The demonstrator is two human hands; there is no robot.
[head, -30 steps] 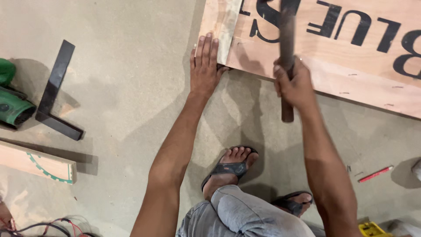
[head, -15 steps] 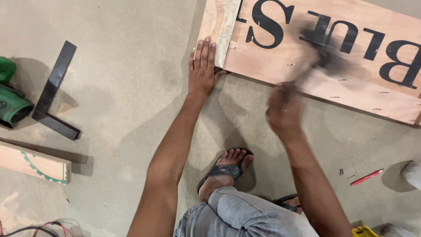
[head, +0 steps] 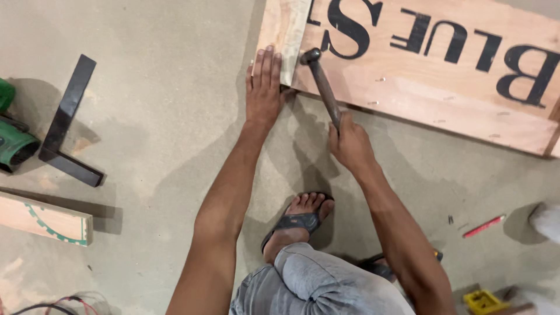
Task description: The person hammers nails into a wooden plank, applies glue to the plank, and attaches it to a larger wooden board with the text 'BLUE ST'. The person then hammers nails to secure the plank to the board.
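My left hand (head: 263,88) lies flat on the concrete floor, fingers together, pressed against the corner edge of a plywood board (head: 431,87) that bears large black letters. My right hand (head: 350,143) grips the dark handle of a hammer (head: 322,84). The hammer's metal head rests on the board's left corner, right beside my left fingertips. A narrower plywood strip (head: 286,35) stands along the board's left end.
A black steel square (head: 67,131) and a green power tool (head: 14,143) lie at the left, with a wood offcut (head: 44,219) below them. A red pencil (head: 483,226) and a yellow object (head: 481,301) lie at the right. My sandalled foot (head: 297,220) is between my arms.
The hammer swung from upright over the board, went back in a blurred stroke, and its head now sits on the board's left corner. My left hand stayed put.
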